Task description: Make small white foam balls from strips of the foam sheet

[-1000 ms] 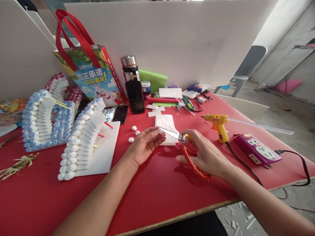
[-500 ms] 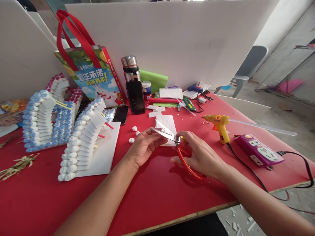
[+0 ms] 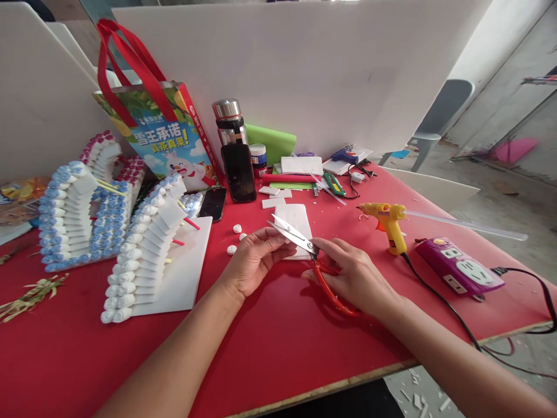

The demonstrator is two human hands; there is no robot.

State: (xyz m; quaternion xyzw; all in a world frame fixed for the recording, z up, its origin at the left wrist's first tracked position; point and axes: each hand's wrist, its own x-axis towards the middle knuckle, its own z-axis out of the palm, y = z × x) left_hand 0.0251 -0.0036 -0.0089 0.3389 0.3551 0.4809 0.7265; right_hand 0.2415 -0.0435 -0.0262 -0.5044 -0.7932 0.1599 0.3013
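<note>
My right hand (image 3: pixel 359 273) grips a pair of scissors (image 3: pixel 296 235) by the red handles. Their blades lie nearly together and point up and to the left. Close against the blade tips, my left hand (image 3: pixel 256 258) is closed in a pinch; what its fingers hold is hidden. Behind the scissors a stack of white paper sheets (image 3: pixel 296 217) rests on the red table (image 3: pixel 278 342). Several small white rolled rosettes (image 3: pixel 232 249) lie just left of my left hand.
To the left stand a white fan-shaped rosette piece (image 3: pixel 148 249) and a blue and white one (image 3: pixel 65 215). A yellow glue gun (image 3: pixel 391 223) and a purple power strip (image 3: pixel 461 267) are on the right. Further back are a phone (image 3: pixel 238 173), a steel flask (image 3: pixel 227 110) and a shopping bag (image 3: pixel 169 133).
The scissor blades were spread apart and have come together as my right hand's fingers closed on the handles. My left hand has stayed nearly in place.
</note>
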